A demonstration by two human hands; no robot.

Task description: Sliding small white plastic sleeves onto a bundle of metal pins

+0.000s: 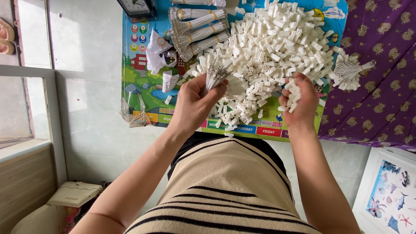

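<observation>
Across the colourful mat (147, 93) lay a heap of white plastic connectors (268, 47), while the left hand (195, 102) clamped a wire bundle (214, 78) upright and the right hand (301, 102) cupped several connectors ready.

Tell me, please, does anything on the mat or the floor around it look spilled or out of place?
Mostly tidy. A few white plastic connectors have strayed off the main heap to the colourful mat's front edge, and a crumpled clear plastic bag hangs over the mat's left corner onto the floor.
</observation>
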